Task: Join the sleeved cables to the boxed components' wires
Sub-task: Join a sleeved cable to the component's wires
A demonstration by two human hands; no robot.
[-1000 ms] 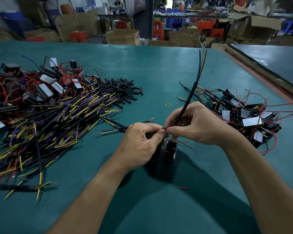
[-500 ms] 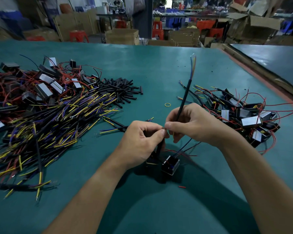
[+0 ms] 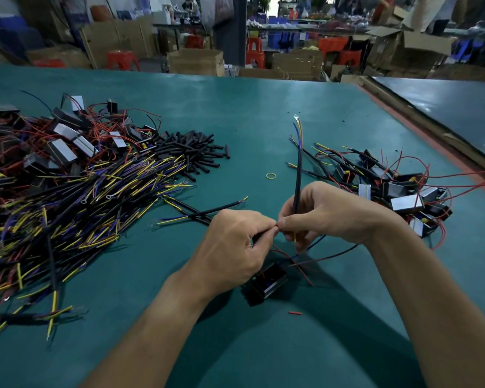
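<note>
My right hand (image 3: 331, 217) grips a black sleeved cable (image 3: 298, 175) that stands up from the fist, its blue and yellow cores fanning out at the top. My left hand (image 3: 235, 247) pinches a thin wire end against the right fingertips, where the two hands meet. A black boxed component (image 3: 268, 281) lies on the green table (image 3: 263, 113) just under the hands, its red wires trailing to the right. The joint itself is hidden by my fingers.
A big heap of sleeved cables (image 3: 67, 208) and boxed components (image 3: 62, 144) fills the left side, with black sleeve pieces (image 3: 191, 152) beside it. Joined pieces (image 3: 398, 189) pile up at the right. A yellow rubber band (image 3: 271, 175) and a red scrap (image 3: 295, 313) lie loose.
The boxed component has dropped from under my hands onto the table and tilted. The upright cable has swung slightly left and lower, and my fingertips have closed together.
</note>
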